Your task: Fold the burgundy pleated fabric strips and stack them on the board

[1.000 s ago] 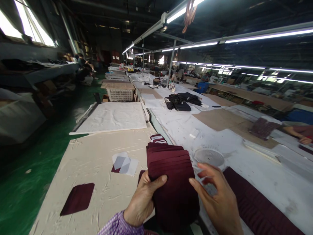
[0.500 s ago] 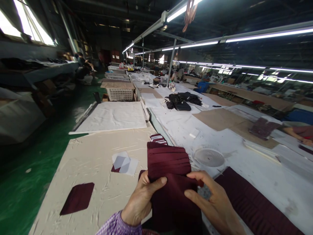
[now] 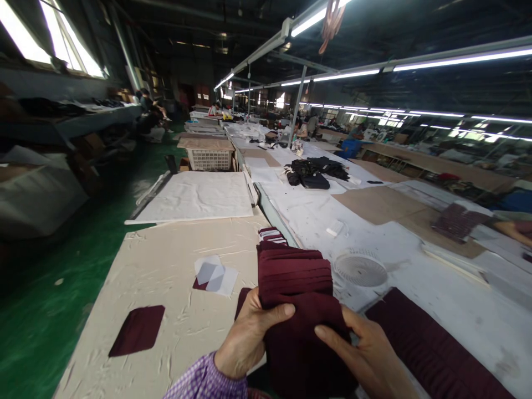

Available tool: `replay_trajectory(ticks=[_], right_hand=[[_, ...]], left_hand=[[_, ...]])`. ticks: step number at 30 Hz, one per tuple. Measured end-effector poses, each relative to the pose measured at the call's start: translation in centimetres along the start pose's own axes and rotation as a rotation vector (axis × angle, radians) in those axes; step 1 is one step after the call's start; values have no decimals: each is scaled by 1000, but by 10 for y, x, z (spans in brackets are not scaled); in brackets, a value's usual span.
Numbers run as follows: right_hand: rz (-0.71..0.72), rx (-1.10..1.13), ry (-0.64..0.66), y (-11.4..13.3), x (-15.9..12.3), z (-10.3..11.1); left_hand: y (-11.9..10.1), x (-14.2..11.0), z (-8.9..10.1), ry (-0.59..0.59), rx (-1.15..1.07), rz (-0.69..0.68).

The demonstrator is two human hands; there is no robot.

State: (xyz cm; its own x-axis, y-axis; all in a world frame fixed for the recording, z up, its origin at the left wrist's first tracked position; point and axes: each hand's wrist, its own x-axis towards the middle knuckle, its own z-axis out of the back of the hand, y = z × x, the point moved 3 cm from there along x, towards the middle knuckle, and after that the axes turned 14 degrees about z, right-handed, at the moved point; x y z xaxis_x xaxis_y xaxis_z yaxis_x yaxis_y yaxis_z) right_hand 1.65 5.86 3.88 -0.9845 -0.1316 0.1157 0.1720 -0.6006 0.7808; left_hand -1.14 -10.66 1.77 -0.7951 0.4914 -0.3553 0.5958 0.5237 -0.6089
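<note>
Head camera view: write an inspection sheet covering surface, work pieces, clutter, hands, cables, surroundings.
Surface: wrinkled cream tabletop beside a white tabletop.
Work pieces: maroon fabric stack, fanned at its far end; loose maroon piece on the cream.
Clutter: round white grille and dark cloth pile on the white tabletop.
Hands: left hand and right hand both hold the stack, thumbs on top.
Cables: hanging pinkish bundle, possibly cord.
Surroundings: green floor.

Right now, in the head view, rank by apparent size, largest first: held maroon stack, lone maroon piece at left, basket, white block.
1. Held maroon stack
2. Lone maroon piece
3. Basket, though farther away
4. White block
</note>
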Motion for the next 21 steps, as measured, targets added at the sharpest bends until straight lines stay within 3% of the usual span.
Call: replay_trajectory(ticks=[9,15,18,21], right_hand=[[-8,32,-2,4,4,1],[-10,52,-23,5,6,3],[-61,99,-71,1,2,12],[-88,264,19,4,-6,20]], left_hand=[[-2,2,2,7,-4,-8],[-3,5,1,-144,-198,101],[-9,6,5,-197,-205,87],[-12,6,8,-192,-159,54]])
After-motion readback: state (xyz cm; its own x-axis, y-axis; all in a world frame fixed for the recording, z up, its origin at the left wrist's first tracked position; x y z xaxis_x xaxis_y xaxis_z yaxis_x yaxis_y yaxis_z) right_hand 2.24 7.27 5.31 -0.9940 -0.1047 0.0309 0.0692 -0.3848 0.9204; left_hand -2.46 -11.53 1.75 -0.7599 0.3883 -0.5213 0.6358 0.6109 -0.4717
